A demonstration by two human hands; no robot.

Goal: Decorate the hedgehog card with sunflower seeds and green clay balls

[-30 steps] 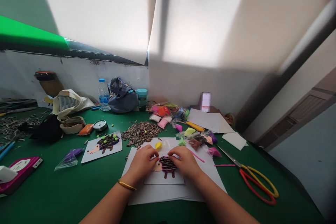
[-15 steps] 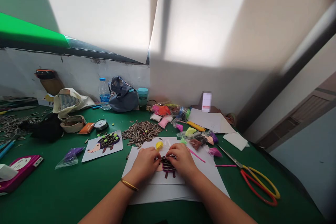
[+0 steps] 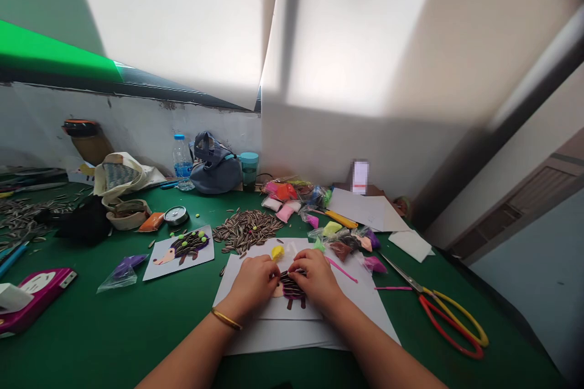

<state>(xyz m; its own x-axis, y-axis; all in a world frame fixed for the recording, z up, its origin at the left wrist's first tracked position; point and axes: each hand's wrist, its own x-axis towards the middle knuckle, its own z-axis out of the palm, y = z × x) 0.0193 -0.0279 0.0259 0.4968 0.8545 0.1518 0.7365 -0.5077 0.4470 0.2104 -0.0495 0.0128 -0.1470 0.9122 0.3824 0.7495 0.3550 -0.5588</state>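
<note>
We find the left hand (image 3: 252, 284) and the right hand (image 3: 316, 279) close together, both resting on the upper edge of a hedgehog picture (image 3: 292, 289). The fingers curve inward over its dark rows of sunflower seeds. We cannot tell whether either hand is gripping a seed. A gold bangle (image 3: 226, 319) encircles the left wrist.

The hedgehog picture lies on a white card (image 3: 301, 310), which sits on loose white paper sheets (image 3: 278, 340) near the front of the green tabletop (image 3: 91, 316). A yellow clay lump (image 3: 277, 252) rests on the card just above the left hand, and a pink clay strip (image 3: 341, 270) lies beyond the right hand.

Further along the tabletop, we note a heap of sunflower seeds (image 3: 246, 230) behind the card. A second hedgehog card (image 3: 180, 249), with yellow-green clay dots, lies to the left of the paper. Small bags of coloured clay (image 3: 340, 240) are grouped behind the right hand. Scissors with red and yellow handles (image 3: 449, 322) lie to the right, well apart from the hands.
</note>
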